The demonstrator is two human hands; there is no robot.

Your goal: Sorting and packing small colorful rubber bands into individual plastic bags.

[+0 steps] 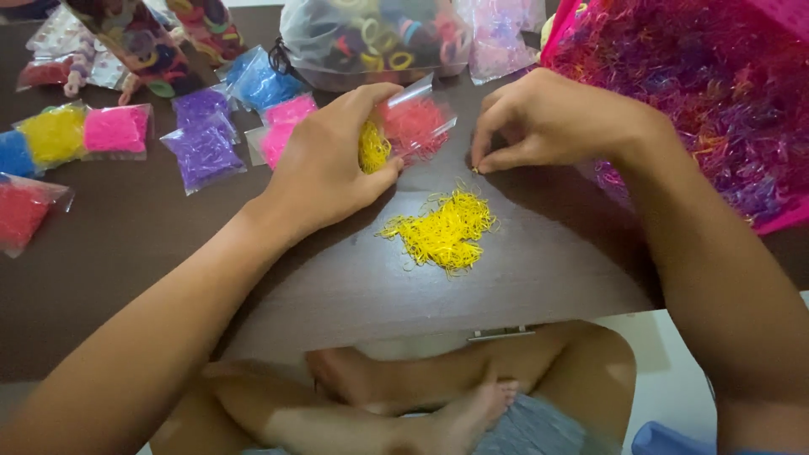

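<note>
A loose heap of tiny yellow rubber bands [442,229] lies on the dark brown table [135,227]. My left hand [333,164] is closed around a small bunch of yellow bands [373,147] just above the heap. Right behind it lies a small clear bag of red bands [417,125], touching my thumb. My right hand [548,118] rests on the table right of that bag, its fingertips pinched on a tiny yellow band [474,169] at the heap's upper edge.
Small clear bags of yellow [52,135], pink [116,129], purple [202,152] and blue [257,82] bands lie at the left. A large bag of hair ties [371,38] stands at the back. A pink container of mixed bands [699,93] fills the right. My crossed legs [396,404] show below the table edge.
</note>
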